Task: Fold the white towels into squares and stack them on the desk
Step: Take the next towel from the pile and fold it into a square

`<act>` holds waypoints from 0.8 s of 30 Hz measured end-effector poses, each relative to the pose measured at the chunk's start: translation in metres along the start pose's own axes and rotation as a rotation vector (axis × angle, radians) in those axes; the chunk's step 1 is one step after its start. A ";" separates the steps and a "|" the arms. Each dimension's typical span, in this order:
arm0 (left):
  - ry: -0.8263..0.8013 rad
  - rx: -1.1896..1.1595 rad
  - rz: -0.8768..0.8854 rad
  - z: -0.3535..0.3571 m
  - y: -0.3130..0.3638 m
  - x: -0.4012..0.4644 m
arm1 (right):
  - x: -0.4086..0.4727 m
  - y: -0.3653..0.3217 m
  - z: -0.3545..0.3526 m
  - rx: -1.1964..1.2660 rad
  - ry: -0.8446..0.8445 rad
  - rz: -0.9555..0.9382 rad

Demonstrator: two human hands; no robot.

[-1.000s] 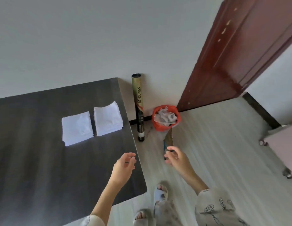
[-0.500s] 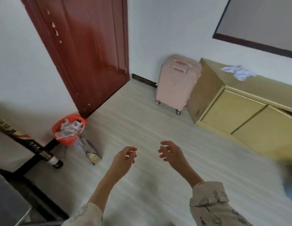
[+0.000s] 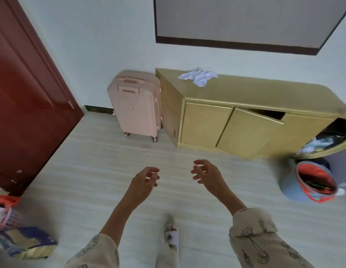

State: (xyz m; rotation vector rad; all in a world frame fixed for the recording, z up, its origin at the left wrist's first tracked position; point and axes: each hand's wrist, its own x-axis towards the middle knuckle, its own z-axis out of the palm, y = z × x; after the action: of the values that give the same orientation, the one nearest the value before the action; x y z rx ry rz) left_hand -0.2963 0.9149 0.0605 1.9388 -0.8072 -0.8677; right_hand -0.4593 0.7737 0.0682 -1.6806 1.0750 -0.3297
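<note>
White towels (image 3: 198, 77) — unlabelled; cabinet (image 3: 251, 89)

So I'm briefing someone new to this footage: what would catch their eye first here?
Probably the pink suitcase upright against the far wall, beside a long yellow cabinet with crumpled white towels on top. Nearer, the left hand and right hand hang empty over the floor, and a red door fills the left side.

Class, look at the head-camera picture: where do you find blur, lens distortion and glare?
Head view: motion blur smears the left edge, at the red basket and the bag below it; wide-angle distortion bends the cabinet at its right end; a soft sheen lies on the door; the suitcase and both hands, left and right, look sharper.
</note>
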 end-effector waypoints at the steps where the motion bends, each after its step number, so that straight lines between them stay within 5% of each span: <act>1: -0.015 0.007 0.012 0.010 0.009 0.023 | 0.018 0.002 -0.013 0.006 0.013 0.008; 15: -0.151 0.039 0.152 0.100 0.182 0.355 | 0.309 -0.045 -0.197 0.042 0.208 0.010; 24: -0.108 0.056 0.026 0.146 0.202 0.532 | 0.496 -0.038 -0.263 -0.018 0.123 0.025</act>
State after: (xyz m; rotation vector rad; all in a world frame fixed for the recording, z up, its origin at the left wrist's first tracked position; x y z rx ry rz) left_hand -0.1620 0.3436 0.0376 1.9385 -0.9269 -0.9504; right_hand -0.3419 0.2230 0.0650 -1.6786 1.1919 -0.4126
